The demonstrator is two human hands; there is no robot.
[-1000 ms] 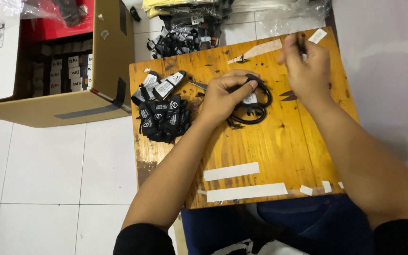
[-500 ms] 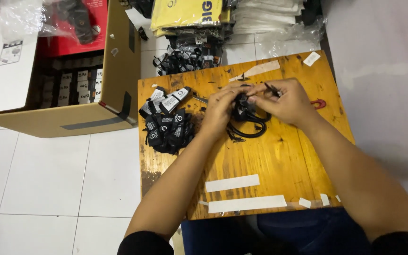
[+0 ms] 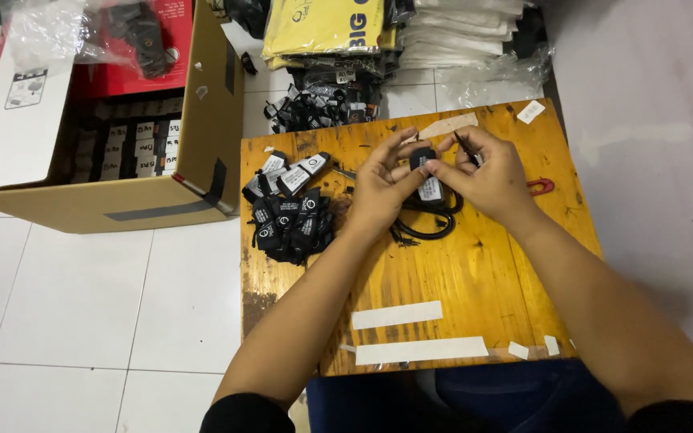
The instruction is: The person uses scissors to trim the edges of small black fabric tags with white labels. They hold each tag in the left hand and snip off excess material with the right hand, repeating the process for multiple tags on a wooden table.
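Both hands meet over a small wooden table (image 3: 475, 281). My left hand (image 3: 380, 186) and my right hand (image 3: 487, 175) pinch a small black adapter with a white label (image 3: 427, 178) between their fingertips. Its coiled black cable (image 3: 431, 218) hangs down onto the table below the hands. My right hand also has a thin dark tool (image 3: 465, 147) tucked between its fingers. A heap of black labelled adapters (image 3: 290, 212) lies left of my left hand.
An open cardboard box (image 3: 114, 120) with rows of black items stands on the tiled floor at left. Yellow bags (image 3: 322, 28) and plastic packets lie beyond the table. White tape strips (image 3: 399, 314) stick near the front edge; a red handle (image 3: 541, 187) lies at right.
My right hand came in from the table's far right corner to join the left. Together they lifted the adapter off the coiled cable and hold it up closer.
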